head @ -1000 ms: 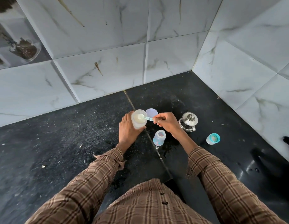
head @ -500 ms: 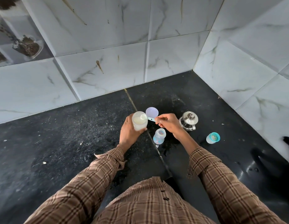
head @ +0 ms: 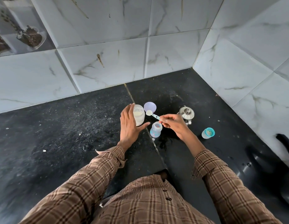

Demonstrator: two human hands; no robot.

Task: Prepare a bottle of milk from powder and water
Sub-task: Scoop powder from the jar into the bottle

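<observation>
On the black speckled stone counter (head: 59, 135) I count one clear plastic jar of pale milk powder (head: 138, 116), one round lilac lid (head: 150, 107), one small white-and-blue measuring scoop (head: 152, 115), one open translucent baby bottle with pastel print (head: 155, 129), one shiny steel lidded pot (head: 186, 114) and one frosted cap with a teal ring (head: 208, 133). The left hand (head: 130, 125) lies against the near-left side of the powder jar with its fingers (head: 126, 110) straight and loosely spread, reaching up along the jar's left wall; the thumb (head: 144, 125) stretches out below the jar's base, toward the baby bottle, so the hand cups the jar rather than closing round it. The right hand (head: 173, 125) pinches the blue handle end of the scoop between thumb and fingertips (head: 163, 121), the other fingers curled in behind. The scoop's white bowl, filled with powder, sits beyond those fingertips, to their left, just beside the jar's rim and just in front of the lilac lid. The open baby bottle stands right under the pinching fingertips, between the two hands, its mouth facing up. The steel pot stands just beyond the right hand's knuckles, and the teal-ringed cap sits well to the right of that hand's wrist. Two brown checked sleeves (head: 221, 183) cover both forearms.
</observation>
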